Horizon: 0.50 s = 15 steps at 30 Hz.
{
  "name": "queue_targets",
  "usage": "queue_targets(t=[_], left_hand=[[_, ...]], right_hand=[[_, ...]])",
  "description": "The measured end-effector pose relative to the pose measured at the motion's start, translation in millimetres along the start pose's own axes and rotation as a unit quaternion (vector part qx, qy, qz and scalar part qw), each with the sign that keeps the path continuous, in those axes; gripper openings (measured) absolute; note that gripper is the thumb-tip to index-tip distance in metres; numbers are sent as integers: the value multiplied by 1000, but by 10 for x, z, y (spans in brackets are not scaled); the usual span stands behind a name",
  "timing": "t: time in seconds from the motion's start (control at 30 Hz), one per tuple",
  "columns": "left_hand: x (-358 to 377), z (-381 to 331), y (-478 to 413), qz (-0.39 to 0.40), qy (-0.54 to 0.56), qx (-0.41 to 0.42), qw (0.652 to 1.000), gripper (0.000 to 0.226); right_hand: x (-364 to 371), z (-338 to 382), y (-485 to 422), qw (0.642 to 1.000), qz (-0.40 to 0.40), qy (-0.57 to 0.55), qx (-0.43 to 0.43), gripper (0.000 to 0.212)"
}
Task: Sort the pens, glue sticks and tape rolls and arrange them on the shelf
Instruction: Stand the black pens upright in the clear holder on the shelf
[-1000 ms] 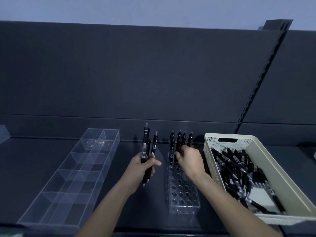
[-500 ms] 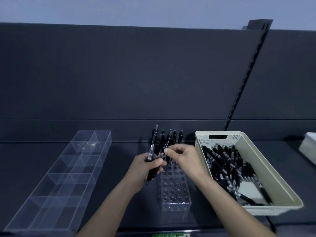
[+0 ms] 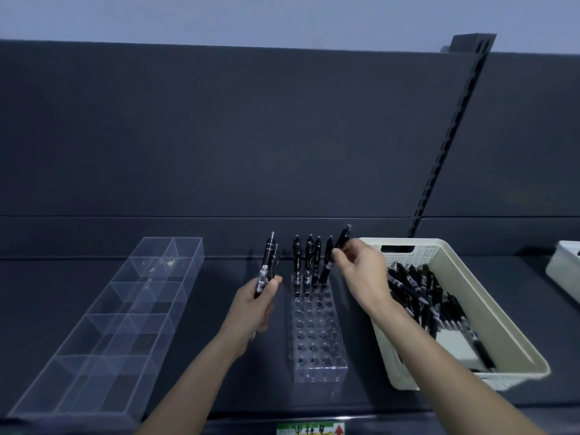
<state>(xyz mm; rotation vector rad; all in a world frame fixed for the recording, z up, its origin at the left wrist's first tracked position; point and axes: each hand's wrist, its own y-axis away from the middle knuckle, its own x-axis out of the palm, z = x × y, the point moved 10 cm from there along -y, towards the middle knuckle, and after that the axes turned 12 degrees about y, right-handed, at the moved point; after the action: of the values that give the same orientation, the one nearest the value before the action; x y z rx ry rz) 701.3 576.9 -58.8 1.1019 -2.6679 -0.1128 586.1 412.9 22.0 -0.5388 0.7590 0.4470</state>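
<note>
The left hand (image 3: 255,306) is closed around two black pens (image 3: 266,271), held upright just left of a clear pen holder (image 3: 317,334), with the thumb (image 3: 276,281) pressed against their barrels. The holder is a see-through block drilled with rows of holes, and it sits on the dark shelf (image 3: 62,293) between the two forearms. A few black pens (image 3: 309,255) stand upright in its back row; the nearer rows show only holes. The right hand (image 3: 364,277) reaches over the holder's back right corner, its fingers (image 3: 340,254) pinching one more pen (image 3: 343,237). That pen is tilted, its top leaning right toward the basket. Whether its lower end already sits in a hole cannot be told. Just right of the holder is a cream plastic basket (image 3: 502,324) with perforated walls, holding a loose heap of black pens (image 3: 417,290); the right forearm crosses its near left corner. A long clear tray with dividers (image 3: 125,309) lies on the shelf to the left, well apart from the holder. A small white container (image 3: 565,271) shows at the far right edge.
</note>
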Motion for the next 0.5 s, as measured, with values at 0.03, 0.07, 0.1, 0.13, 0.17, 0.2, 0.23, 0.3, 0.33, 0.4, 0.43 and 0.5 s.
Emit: queue_targets(t=[0.03,0.07,0.1,0.13,0.17,0.2,0.23,0.3,0.33,0.4,0.43,0.5], left_hand=[[6,12,0,0,6,-3,1000,14],[4,17,2,-1,11,-6,1000,15],[-10,27,-3,-4,16,-12,1000,16],[-28,35,-6,-7,25,-17,1000,15],[-43,41,-12,-8,36,-22,999,13],[-58,38,-13,-7,45,-21,999,11],[-75,27,-10,-7,48,-16,999,15],[-115,-1,-9,-8,35,3,999,21],[-123,-16,-4,-4,29,13,999,21],[-116,-17,4,9,32,22,999,22],[-110,-11,7,15,36,21,999,22],[-101,-1,14,23,29,17,999,21]], right_hand=[[59,35,-1,1000,7,21,-13,18],[122,62,1,999,15,43,-24,20],[188,80,8,997,26,67,-32,21],[258,83,17,995,36,89,-39,22],[323,79,30,992,45,109,-42,23],[372,76,43,990,49,126,-44,24],[402,73,55,989,52,134,-41,24],[433,56,65,989,52,133,-26,23],[456,37,62,990,57,131,-16,22],[518,-17,61,989,74,128,3,21],[543,-41,65,989,79,123,9,20],[567,-83,70,990,81,110,20,20]])
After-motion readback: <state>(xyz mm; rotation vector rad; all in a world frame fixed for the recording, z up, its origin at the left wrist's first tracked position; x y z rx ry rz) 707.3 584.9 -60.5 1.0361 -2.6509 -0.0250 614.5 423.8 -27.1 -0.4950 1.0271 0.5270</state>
